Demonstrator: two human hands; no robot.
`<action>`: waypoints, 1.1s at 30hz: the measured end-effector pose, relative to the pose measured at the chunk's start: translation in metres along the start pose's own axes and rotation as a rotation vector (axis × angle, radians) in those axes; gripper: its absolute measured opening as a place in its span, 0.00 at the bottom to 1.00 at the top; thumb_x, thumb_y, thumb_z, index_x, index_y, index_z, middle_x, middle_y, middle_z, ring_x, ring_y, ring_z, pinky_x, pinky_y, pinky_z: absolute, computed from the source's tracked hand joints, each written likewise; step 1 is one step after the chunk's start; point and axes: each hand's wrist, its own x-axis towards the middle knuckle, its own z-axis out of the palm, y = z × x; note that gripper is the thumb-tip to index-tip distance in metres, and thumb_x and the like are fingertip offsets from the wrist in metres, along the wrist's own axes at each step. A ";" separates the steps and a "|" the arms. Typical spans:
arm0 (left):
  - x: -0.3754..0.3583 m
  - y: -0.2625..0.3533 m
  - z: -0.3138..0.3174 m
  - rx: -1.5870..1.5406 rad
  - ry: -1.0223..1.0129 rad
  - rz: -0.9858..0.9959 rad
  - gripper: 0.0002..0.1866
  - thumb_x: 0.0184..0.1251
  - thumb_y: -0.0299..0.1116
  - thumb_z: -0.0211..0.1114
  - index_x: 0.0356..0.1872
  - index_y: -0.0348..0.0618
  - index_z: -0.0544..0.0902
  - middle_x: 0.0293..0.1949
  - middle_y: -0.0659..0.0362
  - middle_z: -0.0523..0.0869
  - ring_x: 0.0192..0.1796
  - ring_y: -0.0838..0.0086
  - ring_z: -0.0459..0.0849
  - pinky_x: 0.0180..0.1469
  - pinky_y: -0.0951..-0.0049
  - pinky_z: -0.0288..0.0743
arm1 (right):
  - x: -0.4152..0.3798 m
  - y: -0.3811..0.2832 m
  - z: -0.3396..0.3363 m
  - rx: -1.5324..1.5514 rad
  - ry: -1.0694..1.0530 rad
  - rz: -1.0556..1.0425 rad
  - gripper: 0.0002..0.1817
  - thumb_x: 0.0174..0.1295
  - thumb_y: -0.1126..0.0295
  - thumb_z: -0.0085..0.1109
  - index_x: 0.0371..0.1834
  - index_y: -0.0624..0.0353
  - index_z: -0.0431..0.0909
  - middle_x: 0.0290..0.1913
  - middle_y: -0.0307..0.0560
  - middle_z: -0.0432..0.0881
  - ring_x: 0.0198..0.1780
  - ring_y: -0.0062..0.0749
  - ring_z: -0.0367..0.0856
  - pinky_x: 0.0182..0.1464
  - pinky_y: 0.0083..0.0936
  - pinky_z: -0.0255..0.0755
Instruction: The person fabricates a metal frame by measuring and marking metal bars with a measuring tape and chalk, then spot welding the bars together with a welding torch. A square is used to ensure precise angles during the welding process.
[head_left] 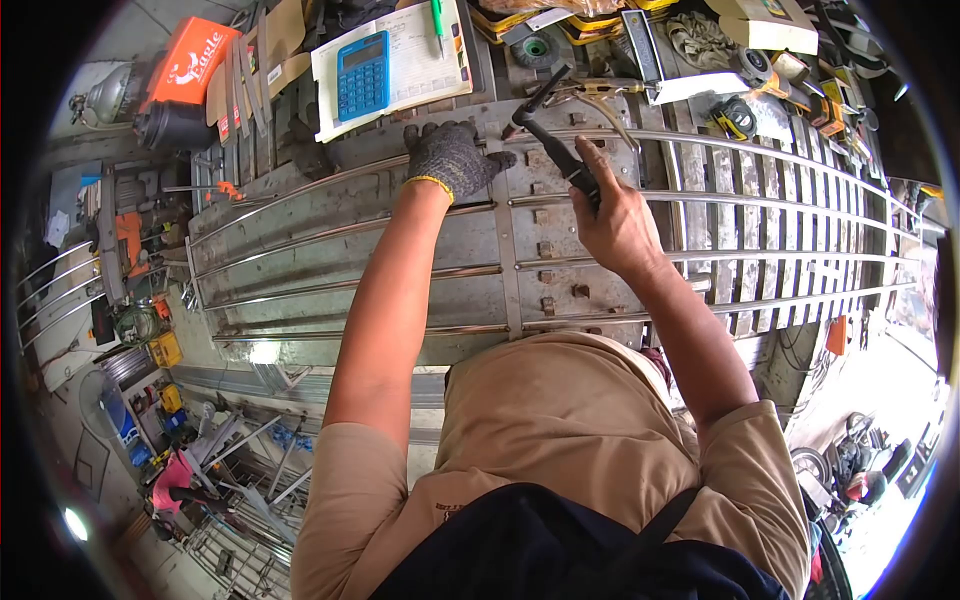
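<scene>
My left hand (pixel 447 160), in a grey knit glove with a yellow cuff, rests with fingers spread at the upper rails of a metal frame (pixel 508 240), its thumb pointing at the central upright. The bare right hand (pixel 612 215) is wrapped round the handle of a black welding torch (pixel 556 145). The torch's bent neck reaches up and left, its head just above the frame's top rail. Beneath the frame lies a metal worktable (pixel 250 290). The torch tip is too small to make out clearly.
Behind the frame lie an open notebook (pixel 415 55), a blue calculator (pixel 363 76), a green pen (pixel 438 22), a red Eagle box (pixel 190 62) and a tape measure (pixel 736 118). Slats (pixel 770 200) run under the right side. Another person (pixel 172 480) is at lower left.
</scene>
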 end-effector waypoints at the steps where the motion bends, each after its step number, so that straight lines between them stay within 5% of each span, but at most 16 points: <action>1: 0.000 0.000 0.000 -0.001 -0.002 -0.001 0.53 0.66 0.80 0.67 0.80 0.46 0.81 0.78 0.50 0.83 0.83 0.48 0.75 0.88 0.36 0.51 | -0.002 -0.001 0.002 0.009 0.012 -0.006 0.40 0.77 0.65 0.64 0.91 0.44 0.60 0.49 0.78 0.89 0.45 0.76 0.90 0.49 0.62 0.85; 7: 0.005 -0.004 0.013 0.013 0.110 0.010 0.51 0.65 0.81 0.67 0.77 0.49 0.84 0.75 0.48 0.86 0.81 0.48 0.78 0.87 0.36 0.54 | -0.010 -0.009 0.014 -0.034 0.018 0.043 0.39 0.76 0.70 0.65 0.90 0.48 0.63 0.54 0.76 0.89 0.50 0.74 0.91 0.53 0.60 0.86; 11: 0.015 -0.012 0.029 0.008 0.207 0.019 0.49 0.61 0.84 0.66 0.65 0.51 0.91 0.64 0.44 0.92 0.72 0.46 0.86 0.83 0.37 0.59 | -0.012 -0.015 0.012 -0.046 -0.032 0.061 0.42 0.70 0.74 0.67 0.89 0.51 0.64 0.59 0.75 0.89 0.55 0.72 0.91 0.58 0.59 0.86; 18: 0.022 -0.017 0.037 0.072 0.238 0.047 0.52 0.61 0.88 0.61 0.68 0.52 0.89 0.63 0.46 0.93 0.68 0.47 0.89 0.75 0.36 0.70 | -0.013 -0.017 0.012 -0.057 -0.027 0.067 0.41 0.71 0.76 0.64 0.89 0.51 0.65 0.57 0.76 0.89 0.54 0.74 0.91 0.58 0.60 0.85; 27: 0.029 -0.020 0.047 0.125 0.278 0.097 0.51 0.66 0.87 0.57 0.70 0.52 0.87 0.65 0.51 0.92 0.69 0.51 0.89 0.74 0.35 0.70 | -0.014 -0.013 0.012 -0.038 -0.016 0.032 0.41 0.72 0.75 0.64 0.89 0.51 0.64 0.57 0.76 0.89 0.52 0.73 0.91 0.56 0.61 0.86; 30: 0.004 -0.012 0.026 0.017 0.303 0.049 0.40 0.68 0.76 0.69 0.59 0.47 0.90 0.58 0.50 0.93 0.64 0.49 0.89 0.74 0.38 0.72 | -0.018 -0.016 0.007 0.059 0.042 0.140 0.49 0.77 0.68 0.66 0.94 0.46 0.45 0.39 0.73 0.90 0.37 0.74 0.91 0.40 0.63 0.85; 32: -0.009 -0.017 0.039 -0.155 0.548 0.041 0.33 0.67 0.66 0.73 0.57 0.46 0.89 0.57 0.49 0.92 0.63 0.47 0.88 0.70 0.38 0.75 | -0.022 -0.024 -0.016 -0.061 0.050 0.141 0.51 0.81 0.62 0.62 0.94 0.53 0.35 0.29 0.67 0.88 0.30 0.70 0.89 0.36 0.64 0.83; 33: -0.014 -0.021 0.047 -0.243 0.673 0.036 0.30 0.67 0.61 0.76 0.56 0.46 0.89 0.57 0.48 0.91 0.63 0.46 0.87 0.68 0.38 0.76 | -0.023 -0.035 -0.037 -0.080 0.037 0.193 0.48 0.82 0.62 0.61 0.94 0.53 0.38 0.28 0.63 0.88 0.27 0.65 0.89 0.30 0.61 0.83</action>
